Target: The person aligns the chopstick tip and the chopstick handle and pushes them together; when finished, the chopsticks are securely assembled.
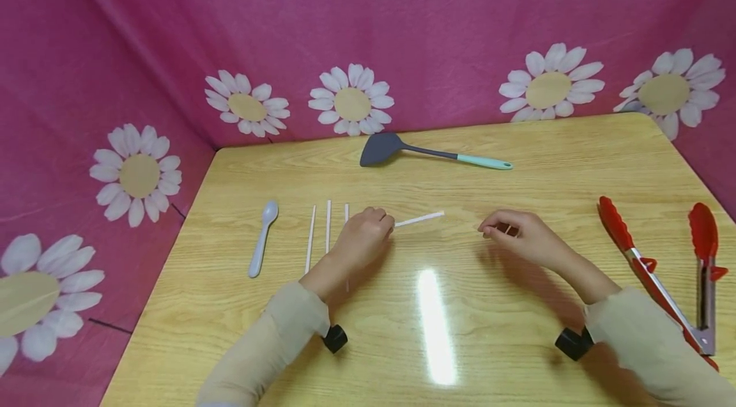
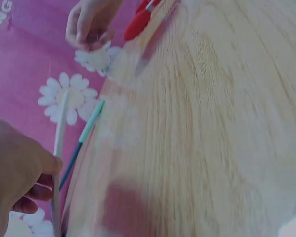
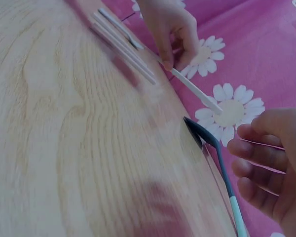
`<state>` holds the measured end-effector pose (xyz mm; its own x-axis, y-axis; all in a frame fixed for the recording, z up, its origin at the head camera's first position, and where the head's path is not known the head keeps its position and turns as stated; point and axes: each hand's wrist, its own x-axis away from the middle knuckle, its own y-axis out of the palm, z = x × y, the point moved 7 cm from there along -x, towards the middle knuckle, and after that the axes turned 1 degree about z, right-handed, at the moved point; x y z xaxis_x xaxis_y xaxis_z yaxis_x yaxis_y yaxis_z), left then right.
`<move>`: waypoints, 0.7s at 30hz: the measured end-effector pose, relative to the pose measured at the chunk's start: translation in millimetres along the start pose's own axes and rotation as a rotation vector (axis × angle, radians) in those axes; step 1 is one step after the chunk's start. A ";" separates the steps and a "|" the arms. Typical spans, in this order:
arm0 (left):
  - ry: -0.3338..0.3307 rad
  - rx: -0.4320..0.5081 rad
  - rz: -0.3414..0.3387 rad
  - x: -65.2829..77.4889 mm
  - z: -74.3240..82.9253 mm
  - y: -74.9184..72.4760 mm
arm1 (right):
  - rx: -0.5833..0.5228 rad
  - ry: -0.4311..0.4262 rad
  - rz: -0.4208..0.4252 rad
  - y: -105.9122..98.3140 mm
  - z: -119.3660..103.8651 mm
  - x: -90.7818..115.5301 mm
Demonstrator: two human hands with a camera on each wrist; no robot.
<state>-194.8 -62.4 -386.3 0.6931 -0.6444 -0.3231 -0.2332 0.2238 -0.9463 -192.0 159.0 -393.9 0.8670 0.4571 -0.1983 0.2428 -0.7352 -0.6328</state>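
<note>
In the head view my left hand (image 1: 363,233) pinches a white chopstick (image 1: 422,219), which points right above the table. The left wrist view shows the chopstick (image 2: 60,133) held between thumb and fingers. My right hand (image 1: 524,238) hovers to the right of the chopstick's free end, fingers loosely bent. Nothing lies in its grasp in the right wrist view, where the right hand (image 3: 276,163) is apart from the chopstick (image 3: 195,90). Several more white chopsticks (image 1: 311,238) lie side by side near the left forearm, one partly hidden by it.
A pale spoon (image 1: 262,238) lies left of the chopsticks. Across the back of the table (image 1: 517,349) lies a dark spatula (image 1: 431,151) with a mint handle. Red-tipped tongs (image 1: 703,234) lie spread at the right. A pink flowered cloth (image 1: 437,36) hangs behind.
</note>
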 end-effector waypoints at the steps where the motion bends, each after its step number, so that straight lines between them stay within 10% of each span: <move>1: -0.027 0.002 -0.011 1.0 -3.6 1.9 | 0.005 0.009 -0.001 -0.4 1.8 1.3; 21: -0.467 0.233 -0.133 20.6 -30.3 23.2 | 0.004 0.046 -0.018 -1.0 11.8 7.9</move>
<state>-206.6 -92.6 -415.1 0.9483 -0.2961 -0.1139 -0.0022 0.3531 -0.9356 -190.5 169.3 -403.6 0.8817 0.4467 -0.1518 0.2573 -0.7249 -0.6390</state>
